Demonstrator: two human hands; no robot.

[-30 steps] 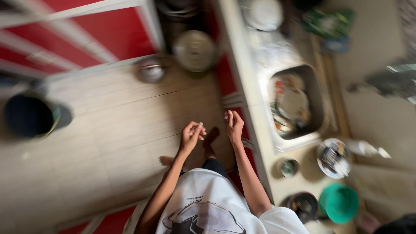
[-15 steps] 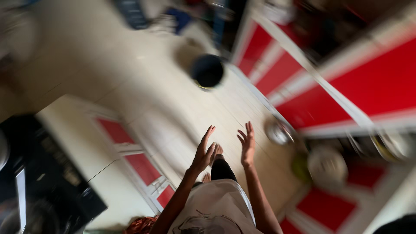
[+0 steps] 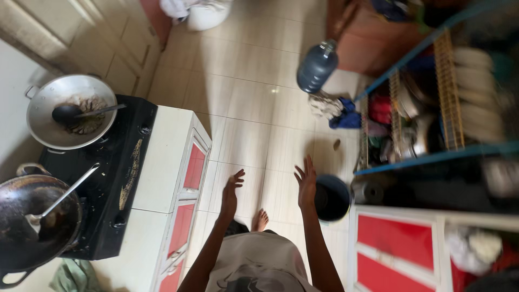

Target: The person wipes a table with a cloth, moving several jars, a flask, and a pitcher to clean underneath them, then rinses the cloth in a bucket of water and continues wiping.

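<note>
My left hand is held out in front of me, fingers apart and holding nothing, above the tiled floor beside a white counter with red doors. My right hand is also raised and spread, with nothing in it, just left of a dark round bucket on the floor. My bare foot shows between my arms.
A black stove on the left counter carries a silver wok with a ladle and a dark pan with a spoon. A blue water jug stands on the floor ahead. A dish rack and red cabinets stand at right.
My view has swung round from the sink side to the stove side of the kitchen. Both hands stay raised; the left went from pinched fingers to spread fingers.
</note>
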